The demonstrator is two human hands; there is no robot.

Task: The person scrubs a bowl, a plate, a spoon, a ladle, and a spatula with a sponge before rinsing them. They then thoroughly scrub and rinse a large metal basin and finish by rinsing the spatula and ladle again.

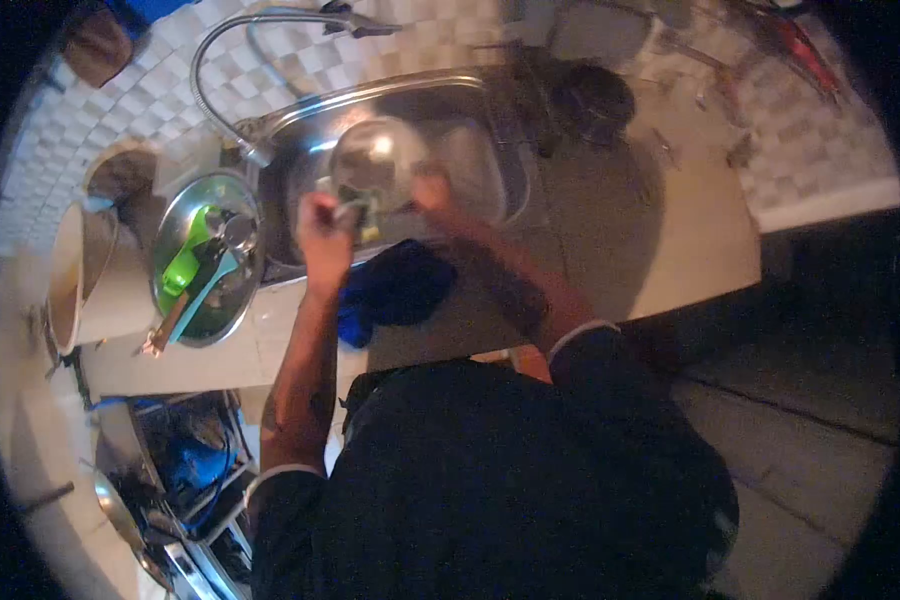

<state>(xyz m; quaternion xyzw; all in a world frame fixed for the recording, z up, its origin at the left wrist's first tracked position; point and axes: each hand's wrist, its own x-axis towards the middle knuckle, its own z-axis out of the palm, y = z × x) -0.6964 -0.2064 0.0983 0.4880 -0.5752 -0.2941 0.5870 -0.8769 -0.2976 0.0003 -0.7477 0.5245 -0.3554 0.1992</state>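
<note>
Over the steel sink [300,125], my left hand [325,225] is closed on something small and greenish that I cannot make out. My right hand [432,192] is beside a round, pale lid or dish [395,142], its fingers curled and smeared by motion. Both hands are close together at the front of the sink. A curved metal faucet [210,105] reaches over the sink's left side. Just in front of the sink lies a dark blue cloth [410,285] on the counter.
Left of the sink, a metal bowl [157,250] holds green and light-blue utensils, with a pale bucket [78,275] beyond it. A dark round object [592,103] sits at the counter's back right. Below left stands a rack with blue items [198,463].
</note>
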